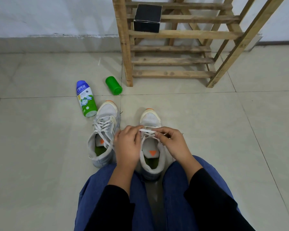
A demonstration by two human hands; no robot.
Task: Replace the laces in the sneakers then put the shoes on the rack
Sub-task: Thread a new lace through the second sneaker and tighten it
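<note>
Black closed box rests on wooden rack.

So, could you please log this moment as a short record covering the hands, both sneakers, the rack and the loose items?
left hand: pinches the lace over the right-side sneaker
right hand: pinches the same lace
other sneaker: laced, on the floor to the left, untouched
rack: wooden, no shoes on the visible shelves, black box on one
floor items: powder bottle and green container beyond the other sneaker
</note>
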